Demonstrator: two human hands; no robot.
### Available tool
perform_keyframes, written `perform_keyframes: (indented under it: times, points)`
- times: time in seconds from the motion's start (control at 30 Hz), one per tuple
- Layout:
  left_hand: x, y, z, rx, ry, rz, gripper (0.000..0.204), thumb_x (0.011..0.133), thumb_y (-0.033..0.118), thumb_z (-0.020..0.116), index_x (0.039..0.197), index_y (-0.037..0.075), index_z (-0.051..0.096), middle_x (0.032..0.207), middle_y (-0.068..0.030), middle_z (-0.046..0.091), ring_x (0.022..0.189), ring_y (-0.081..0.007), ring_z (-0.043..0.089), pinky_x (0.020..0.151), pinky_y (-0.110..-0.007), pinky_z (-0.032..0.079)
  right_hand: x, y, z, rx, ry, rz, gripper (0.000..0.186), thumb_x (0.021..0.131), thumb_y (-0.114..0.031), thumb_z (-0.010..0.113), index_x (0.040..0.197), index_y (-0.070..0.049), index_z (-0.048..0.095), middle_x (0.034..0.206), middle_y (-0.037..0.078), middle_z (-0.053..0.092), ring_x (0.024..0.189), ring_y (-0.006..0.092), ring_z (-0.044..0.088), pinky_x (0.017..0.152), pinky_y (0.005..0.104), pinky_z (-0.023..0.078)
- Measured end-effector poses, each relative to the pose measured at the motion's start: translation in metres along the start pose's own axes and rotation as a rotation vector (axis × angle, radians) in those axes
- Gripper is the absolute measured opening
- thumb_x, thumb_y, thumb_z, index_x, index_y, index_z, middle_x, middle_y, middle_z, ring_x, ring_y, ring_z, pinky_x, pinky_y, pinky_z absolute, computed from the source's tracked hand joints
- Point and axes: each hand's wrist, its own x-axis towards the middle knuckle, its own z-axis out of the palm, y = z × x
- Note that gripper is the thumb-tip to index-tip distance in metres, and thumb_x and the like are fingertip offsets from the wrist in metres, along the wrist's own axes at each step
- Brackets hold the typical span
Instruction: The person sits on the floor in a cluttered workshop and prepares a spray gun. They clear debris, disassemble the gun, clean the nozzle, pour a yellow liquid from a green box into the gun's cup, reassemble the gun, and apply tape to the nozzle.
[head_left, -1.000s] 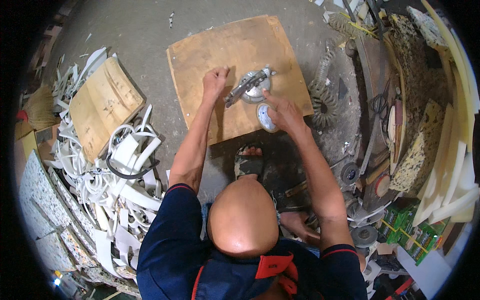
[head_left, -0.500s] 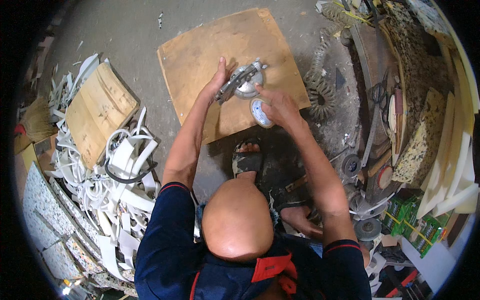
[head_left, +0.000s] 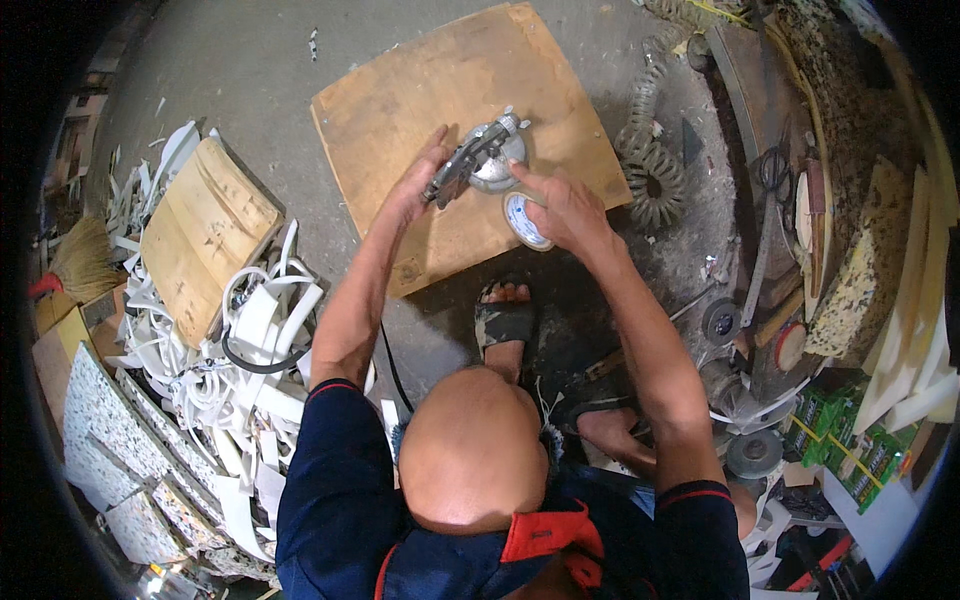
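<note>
A hand-held machine (head_left: pixel 497 165) with a round silver body and a dark bar across it is over the wooden board (head_left: pixel 370 105), tilted. My left hand (head_left: pixel 422 178) is against its left side, holding it. The thumb side shows, but the other fingers are mostly hidden. My right hand (head_left: pixel 568 208) is on the machine's near right, index finger stretched to the silver body. Under its curled fingers is a flat round disc (head_left: pixel 527 222) with a white and blue face, overlapping the board's near edge. It seems to be in those fingers.
My bent knee (head_left: pixel 473 455) and sandalled foot (head_left: pixel 505 320) are close in front. White foam offcuts (head_left: pixel 255 320) and a wooden piece (head_left: pixel 205 235) lie left. To the right are a coiled hose (head_left: pixel 650 180), scissors (head_left: pixel 770 170), grinding wheels (head_left: pixel 722 320) and green packages (head_left: pixel 845 445).
The view has shifted slightly, and the board looks a little turned. The machine's bar stands more steeply tilted. The right index finger still reaches the silver body.
</note>
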Motion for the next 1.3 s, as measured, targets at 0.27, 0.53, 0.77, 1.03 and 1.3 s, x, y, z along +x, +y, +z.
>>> perform_keyframes:
  times: [0.27,0.53,0.77,1.03,1.3]
  points:
    - [0.020,0.068,-0.016,0.772,-0.583,0.182,0.112,0.071,0.003,0.084,0.160,0.016,0.018,0.142,-0.0161,0.054,0.128,-0.0272,0.054,0.108,-0.038,0.044,-0.008,-0.006,0.010,0.028,0.075,0.022,0.066,0.082,-0.017,0.072,0.143,-0.030,0.054,0.093,0.021,0.059,0.087,0.0399,0.061,0.077,0.0477,0.050]
    - [0.024,0.089,0.011,0.805,-0.715,0.206,0.036,0.102,0.027,0.054,0.131,0.006,0.057,0.097,-0.0067,0.070,0.075,-0.0184,0.069,0.063,-0.032,0.060,-0.009,-0.004,0.008,0.095,0.039,0.035,0.065,0.083,-0.013,0.071,0.144,-0.028,0.053,0.106,0.023,0.060,0.100,0.0416,0.062,0.084,0.0466,0.051]
    - [0.045,0.081,0.008,0.768,-0.707,0.326,0.034,0.095,0.014,0.064,0.129,0.012,0.058,0.092,-0.0051,0.068,0.079,-0.0191,0.069,0.064,-0.031,0.060,-0.012,0.001,0.021,0.083,0.269,-0.153,0.063,0.080,-0.003,0.067,0.140,-0.014,0.053,0.141,0.030,0.046,0.117,0.0458,0.056,0.095,0.0459,0.050]
    - [0.054,0.077,0.002,0.877,-0.794,0.237,0.063,0.079,-0.001,0.076,0.136,0.011,0.052,0.116,-0.0075,0.062,0.092,-0.0167,0.067,0.072,-0.031,0.061,-0.014,-0.003,0.001,0.127,0.236,-0.245,0.057,0.078,-0.002,0.064,0.134,-0.008,0.056,0.130,0.024,0.059,0.102,0.0423,0.064,0.090,0.0483,0.052]
    - [0.058,0.078,0.000,0.782,-0.795,0.066,0.055,0.088,0.010,0.073,0.138,0.012,0.052,0.118,-0.0068,0.064,0.101,-0.0188,0.066,0.074,-0.031,0.062,0.010,-0.014,-0.058,0.349,-0.208,-0.052,0.048,0.082,-0.009,0.052,0.127,0.002,0.062,0.119,0.026,0.067,0.110,0.0335,0.067,0.096,0.0367,0.051]
